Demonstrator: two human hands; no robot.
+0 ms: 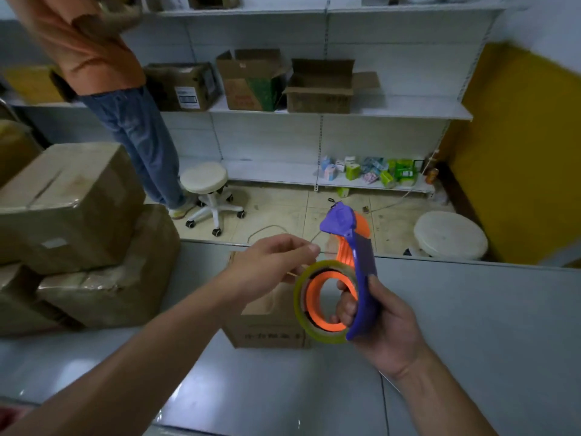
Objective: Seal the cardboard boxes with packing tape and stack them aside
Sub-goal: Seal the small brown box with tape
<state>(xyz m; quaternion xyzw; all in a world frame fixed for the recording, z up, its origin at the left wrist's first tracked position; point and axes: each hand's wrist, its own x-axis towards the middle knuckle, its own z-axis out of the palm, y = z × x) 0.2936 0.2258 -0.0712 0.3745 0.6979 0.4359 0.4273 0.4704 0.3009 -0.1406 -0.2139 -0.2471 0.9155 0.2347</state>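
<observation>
Purple tape dispenser (364, 278) is gripped in my right hand (386, 332); my left hand (267, 262) pinches the free end of the tape roll (299, 297), above a cardboard box (267, 335) on the desk (471, 309).

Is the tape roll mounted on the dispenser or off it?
Mounted: the tape roll sits around the orange hub of the purple dispenser, which the right hand grips. The left hand pinches its loose end.

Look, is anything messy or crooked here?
Yes. The top box of the left stack sits crooked on the boxes below. A small green packet lies on the floor before the bottom shelf, and a loose cord trails nearby.
</observation>
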